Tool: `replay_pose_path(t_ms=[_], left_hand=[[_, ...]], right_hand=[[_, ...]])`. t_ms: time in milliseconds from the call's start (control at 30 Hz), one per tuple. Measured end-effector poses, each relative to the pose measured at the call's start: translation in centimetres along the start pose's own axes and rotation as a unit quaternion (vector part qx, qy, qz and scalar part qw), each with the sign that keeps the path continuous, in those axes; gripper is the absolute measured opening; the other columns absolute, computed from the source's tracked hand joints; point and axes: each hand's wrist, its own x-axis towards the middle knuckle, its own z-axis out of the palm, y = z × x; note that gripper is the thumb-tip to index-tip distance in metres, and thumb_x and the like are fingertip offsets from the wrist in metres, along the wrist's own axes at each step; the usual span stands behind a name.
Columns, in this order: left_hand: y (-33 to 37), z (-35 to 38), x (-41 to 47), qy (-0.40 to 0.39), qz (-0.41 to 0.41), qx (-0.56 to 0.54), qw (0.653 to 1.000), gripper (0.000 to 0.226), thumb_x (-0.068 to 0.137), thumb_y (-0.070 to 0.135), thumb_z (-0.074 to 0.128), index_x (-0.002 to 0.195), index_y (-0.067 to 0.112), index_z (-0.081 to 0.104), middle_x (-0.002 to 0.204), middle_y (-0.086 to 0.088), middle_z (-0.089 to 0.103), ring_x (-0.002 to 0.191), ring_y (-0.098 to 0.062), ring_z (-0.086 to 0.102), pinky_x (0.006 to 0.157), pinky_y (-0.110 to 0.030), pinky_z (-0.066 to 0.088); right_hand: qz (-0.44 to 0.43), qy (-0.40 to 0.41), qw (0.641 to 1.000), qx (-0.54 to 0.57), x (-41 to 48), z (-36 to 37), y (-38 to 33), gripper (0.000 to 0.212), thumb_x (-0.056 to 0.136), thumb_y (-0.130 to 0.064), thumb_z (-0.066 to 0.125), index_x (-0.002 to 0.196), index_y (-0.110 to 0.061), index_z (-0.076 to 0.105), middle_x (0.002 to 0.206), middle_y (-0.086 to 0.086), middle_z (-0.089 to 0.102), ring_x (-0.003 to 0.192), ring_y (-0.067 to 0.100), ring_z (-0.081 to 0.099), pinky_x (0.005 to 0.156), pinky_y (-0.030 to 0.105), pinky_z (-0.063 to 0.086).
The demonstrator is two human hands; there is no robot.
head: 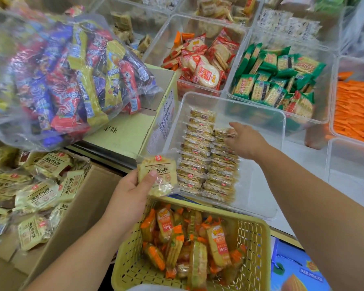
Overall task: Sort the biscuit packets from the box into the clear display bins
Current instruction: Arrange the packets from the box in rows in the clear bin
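Observation:
My left hand (129, 191) grips a pale yellow biscuit packet (158, 175) just outside the near left corner of a clear display bin (259, 114). Inside that bin, packets of the same kind stand on edge in two neat rows (206, 164). My right hand (245, 140) reaches into the bin, its fingers on the far end of the right row at a packet (224, 132). The cardboard box (86, 208) at lower left holds several more loose yellow packets (40, 198).
A yellow plastic basket (259, 244) of orange-wrapped snacks sits below the bin. A big clear bag of colourful packets (67, 76) lies on a carton (132, 131) at left. Behind are bins of red packets (204, 64), green packets (277, 80) and orange sticks (355, 110).

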Motion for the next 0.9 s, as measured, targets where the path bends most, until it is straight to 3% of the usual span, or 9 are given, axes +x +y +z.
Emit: replay_pose_path(t_ms=[100,167,233,333,467,567,700,800,900], left_hand=[[0.3,0.2,-0.7,0.021,0.032,0.021,0.999,0.027,0.091,0.054,0.060,0.115,0.050,0.070,0.115,0.018,0.076,0.111,-0.004,0.070,0.102,-0.038,0.050],[0.6,0.4,-1.1,0.050,0.066,0.069,0.994,0.024,0.095,0.052,0.063,0.118,0.055,0.065,0.115,0.025,0.073,0.109,0.005,0.066,0.098,-0.030,0.049],[1.1,0.9,-1.4,0.056,0.120,0.126,0.983,0.033,0.097,0.042,0.065,0.125,0.060,0.059,0.119,0.031,0.067,0.112,0.012,0.059,0.094,-0.018,0.045],[2.2,2.1,-1.8,0.026,0.267,0.257,0.928,0.054,0.096,0.021,0.066,0.139,0.050,0.056,0.135,0.031,0.057,0.124,0.009,0.050,0.103,-0.008,0.035],[2.4,3.7,-1.8,-0.031,0.366,0.382,0.848,0.066,0.080,0.026,0.073,0.145,0.021,0.058,0.142,-0.010,0.059,0.127,-0.032,0.056,0.109,-0.041,0.042],[2.1,3.8,-1.5,-0.073,0.319,0.407,0.853,0.076,0.084,0.049,0.068,0.154,0.031,0.045,0.158,-0.003,0.044,0.141,-0.027,0.043,0.116,-0.046,0.036],[1.0,3.0,0.6,-0.049,0.186,0.488,0.851,0.097,0.086,0.074,0.057,0.163,0.039,0.010,0.170,0.004,0.015,0.154,-0.017,0.012,0.124,-0.038,0.016],[0.2,2.9,1.6,-0.049,0.086,0.516,0.851,0.116,0.080,0.084,0.055,0.165,0.025,0.003,0.173,-0.001,0.010,0.157,-0.024,0.013,0.125,-0.041,0.019],[-0.4,3.0,2.2,-0.066,0.068,0.533,0.841,0.123,0.076,0.093,0.045,0.166,0.021,0.001,0.173,0.002,0.014,0.156,-0.023,0.019,0.122,-0.040,0.026]], right_hand=[[-0.079,0.092,0.992,0.042,-4.3,-0.5,-1.7,0.055,0.099,-0.044,0.058,0.149,-0.024,0.046,0.149,0.006,0.051,0.136,0.031,0.045,0.113,0.048,0.039],[-0.109,0.086,0.976,0.166,-7.9,-0.4,-3.1,0.042,0.101,-0.047,0.055,0.136,-0.026,0.058,0.129,-0.001,0.065,0.115,0.017,0.062,0.099,0.042,0.052],[-0.078,-0.039,0.928,0.362,-11.8,0.0,-4.8,0.037,0.100,-0.055,0.051,0.123,-0.030,0.065,0.115,-0.004,0.072,0.096,0.009,0.071,0.082,0.038,0.062],[-0.032,-0.216,0.795,0.566,-15.8,1.0,-6.4,0.055,0.091,-0.066,0.050,0.125,-0.025,0.067,0.116,0.006,0.074,0.105,0.024,0.073,0.077,0.041,0.062],[-0.022,-0.235,0.709,0.665,-17.2,1.9,-6.8,0.051,0.094,-0.054,0.060,0.127,-0.016,0.065,0.109,0.008,0.074,0.095,0.024,0.073,0.078,0.050,0.063],[0.004,-0.182,0.733,0.655,-16.6,2.3,-6.0,0.022,0.098,-0.026,0.064,0.120,-0.022,0.068,0.114,0.008,0.072,0.095,0.024,0.073,0.069,0.046,0.064],[0.001,-0.060,0.816,0.574,-14.1,1.0,-4.2,0.022,0.101,-0.011,0.057,0.117,-0.025,0.063,0.111,0.000,0.074,0.106,0.027,0.072,0.076,0.041,0.063],[-0.037,0.105,0.921,0.375,-10.6,-1.7,-2.0,0.014,0.098,-0.017,0.062,0.109,-0.025,0.062,0.096,-0.004,0.071,0.090,0.023,0.069,0.077,0.041,0.058],[-0.089,0.208,0.960,0.167,-6.5,-4.3,-0.5,0.021,0.095,-0.022,0.065,0.116,-0.025,0.064,0.090,-0.009,0.065,0.077,0.018,0.059,0.061,0.027,0.044]])
